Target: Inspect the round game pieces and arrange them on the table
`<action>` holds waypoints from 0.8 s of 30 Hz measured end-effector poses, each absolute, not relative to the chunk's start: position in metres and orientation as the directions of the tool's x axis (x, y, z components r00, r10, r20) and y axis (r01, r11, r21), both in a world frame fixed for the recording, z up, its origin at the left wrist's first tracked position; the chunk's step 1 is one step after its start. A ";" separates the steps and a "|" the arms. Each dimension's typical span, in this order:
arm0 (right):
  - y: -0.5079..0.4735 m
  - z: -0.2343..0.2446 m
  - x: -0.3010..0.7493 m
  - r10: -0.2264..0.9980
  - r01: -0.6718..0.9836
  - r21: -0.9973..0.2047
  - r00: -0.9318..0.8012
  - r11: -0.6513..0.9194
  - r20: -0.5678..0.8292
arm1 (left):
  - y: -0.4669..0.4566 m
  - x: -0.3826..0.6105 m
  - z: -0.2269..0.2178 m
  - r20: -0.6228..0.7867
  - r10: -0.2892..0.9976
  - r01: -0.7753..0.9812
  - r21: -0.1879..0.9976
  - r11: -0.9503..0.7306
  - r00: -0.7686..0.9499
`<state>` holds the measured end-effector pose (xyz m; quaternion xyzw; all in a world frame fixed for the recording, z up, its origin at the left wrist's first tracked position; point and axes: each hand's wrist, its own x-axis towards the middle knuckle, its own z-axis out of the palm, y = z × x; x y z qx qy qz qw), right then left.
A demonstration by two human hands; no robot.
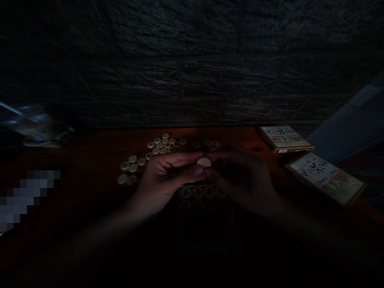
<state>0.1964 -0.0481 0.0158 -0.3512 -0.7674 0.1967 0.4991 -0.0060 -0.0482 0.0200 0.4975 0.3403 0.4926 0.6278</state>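
Note:
Between my two hands is a round, pale Chinese chess piece (204, 162), its visible face blank. My left hand (163, 174) pinches it from the left with thumb and fingers. From the right, my right hand (244, 176) has its thumb and fingertips closed on the same piece. Below them, rows of chess pieces (197, 192) with characters lie in a dark tray (207, 236), whose near part fades into shadow. Behind and left of my left hand, several loose chess pieces (163, 151) are scattered, some showing characters and some blank.
Two Chinese chess boxes (285, 137) lie on the right of the reddish wooden table (99, 152). A clear plastic item (37, 126) sits at the far left, near a pixelated patch. A rough stone wall (192, 76) rises behind the table. The light is very dim.

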 end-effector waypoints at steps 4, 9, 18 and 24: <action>-0.049 0.015 0.195 0.787 0.260 -0.744 -0.254 0.616 0.562 | -0.050 -0.005 0.023 0.074 0.957 -0.248 0.969 -0.003 0.281; -0.049 0.015 0.194 0.830 0.193 -0.812 -0.232 0.550 0.507 | -0.053 -0.003 0.028 0.055 0.950 -0.258 0.966 0.028 0.309; -0.049 0.021 0.192 0.915 0.049 -0.935 -0.230 0.350 0.331 | -0.051 -0.006 0.023 0.047 0.908 -0.250 0.966 0.065 0.417; -0.050 0.026 0.192 0.929 -0.043 -0.966 -0.266 0.254 0.256 | -0.051 -0.005 0.025 0.006 0.933 -0.323 0.939 0.119 0.361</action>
